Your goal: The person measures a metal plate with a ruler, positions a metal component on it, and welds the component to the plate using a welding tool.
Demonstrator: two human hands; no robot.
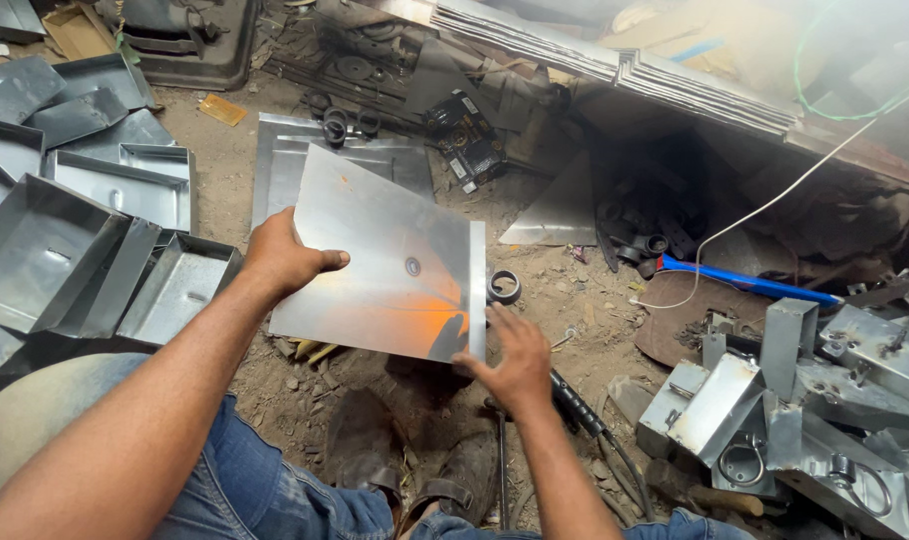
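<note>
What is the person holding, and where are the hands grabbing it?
A flat metal sheet with a small hole. The left hand grips its left edge; the right hand holds its lower right corner.

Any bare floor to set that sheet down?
Bare dirt between the sheet, ring and blue handle; a smaller patch above the trays. Crowded: trays left, metal boxes right, scrap along the top.
</note>
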